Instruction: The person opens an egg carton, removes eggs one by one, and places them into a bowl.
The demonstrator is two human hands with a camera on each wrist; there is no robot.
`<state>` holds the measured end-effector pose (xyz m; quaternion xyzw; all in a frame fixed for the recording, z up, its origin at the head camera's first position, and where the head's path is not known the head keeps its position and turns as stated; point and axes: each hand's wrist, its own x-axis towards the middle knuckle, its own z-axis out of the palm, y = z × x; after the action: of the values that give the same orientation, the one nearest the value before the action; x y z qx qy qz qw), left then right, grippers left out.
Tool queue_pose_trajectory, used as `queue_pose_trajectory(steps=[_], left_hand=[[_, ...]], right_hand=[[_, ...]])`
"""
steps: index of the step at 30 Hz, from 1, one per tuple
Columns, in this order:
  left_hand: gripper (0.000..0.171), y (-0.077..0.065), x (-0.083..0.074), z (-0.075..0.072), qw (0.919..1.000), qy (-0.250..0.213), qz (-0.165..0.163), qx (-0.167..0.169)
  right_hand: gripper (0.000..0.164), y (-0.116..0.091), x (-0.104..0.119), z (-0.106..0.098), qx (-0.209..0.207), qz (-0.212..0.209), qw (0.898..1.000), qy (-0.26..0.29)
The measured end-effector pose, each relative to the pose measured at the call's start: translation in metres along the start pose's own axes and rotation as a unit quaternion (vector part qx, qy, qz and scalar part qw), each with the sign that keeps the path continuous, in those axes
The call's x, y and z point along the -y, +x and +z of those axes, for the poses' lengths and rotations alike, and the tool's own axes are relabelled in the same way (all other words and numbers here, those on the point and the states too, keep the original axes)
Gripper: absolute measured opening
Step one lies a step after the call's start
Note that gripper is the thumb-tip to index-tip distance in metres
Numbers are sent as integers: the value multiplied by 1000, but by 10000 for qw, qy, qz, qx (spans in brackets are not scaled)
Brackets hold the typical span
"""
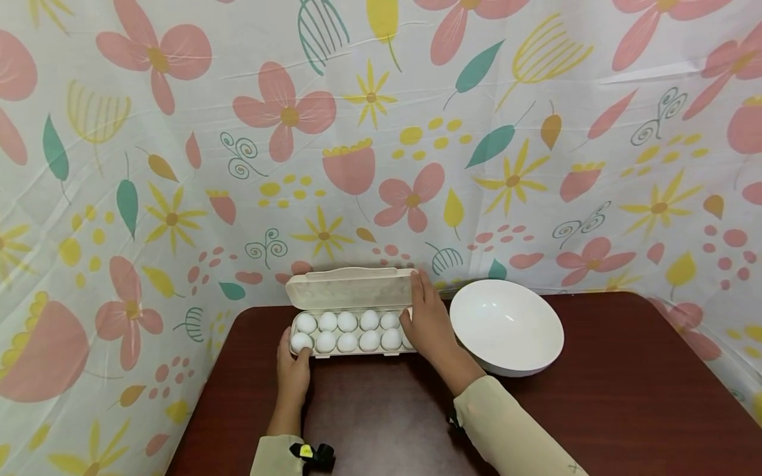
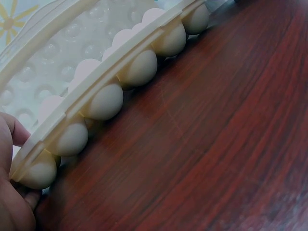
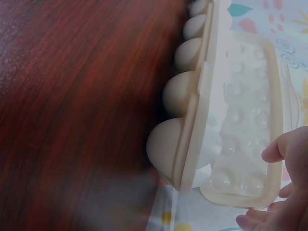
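A cream egg carton [image 1: 342, 355] holding two rows of white eggs [image 1: 347, 342] lies at the back of the table, its lid [image 1: 351, 291] raised against the patterned cloth. My left hand [image 1: 294, 370] grips the carton's left end, thumb over the rim and fingers at the side and below. Rounded cups [image 2: 107, 102] show along the carton's front in the left wrist view. At the right end, my right hand [image 1: 430, 327] reaches up with extended fingers to the lid's edge. In the right wrist view its thumb [image 3: 275, 150] overlaps the lid's dimpled inner face.
A large white bowl [image 1: 506, 324] stands right of the carton, close beside my right hand. The dark red wooden table [image 1: 631, 383] has its back edge against a flower-printed cloth [image 1: 411, 132]. A small black device [image 1: 321, 456] sits at my left cuff.
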<state>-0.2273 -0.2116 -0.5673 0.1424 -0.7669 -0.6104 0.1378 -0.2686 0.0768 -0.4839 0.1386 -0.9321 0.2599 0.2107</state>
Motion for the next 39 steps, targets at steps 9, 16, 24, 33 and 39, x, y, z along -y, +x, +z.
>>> queue_pose_trajectory(steps=[9,16,24,33,39], left_hand=[[72,-2,-2,0,9998,-172,28,-115],[69,0,-3,2,9993,-193,152,-279],[59,-4,0,-1,9980,-188,229,-565],[50,-5,2,-5,9954,-130,545,-776],[46,-7,0,-4,9929,88,728,-934]], right_hand=[[78,-1,-4,2,33,6,10000,22],[80,-2,-6,-2,203,121,9996,126],[79,-7,-4,-5,12,-2,9998,175],[78,-17,-4,-10,-67,-115,9992,387],[78,-26,-7,-12,-249,-189,9984,474]])
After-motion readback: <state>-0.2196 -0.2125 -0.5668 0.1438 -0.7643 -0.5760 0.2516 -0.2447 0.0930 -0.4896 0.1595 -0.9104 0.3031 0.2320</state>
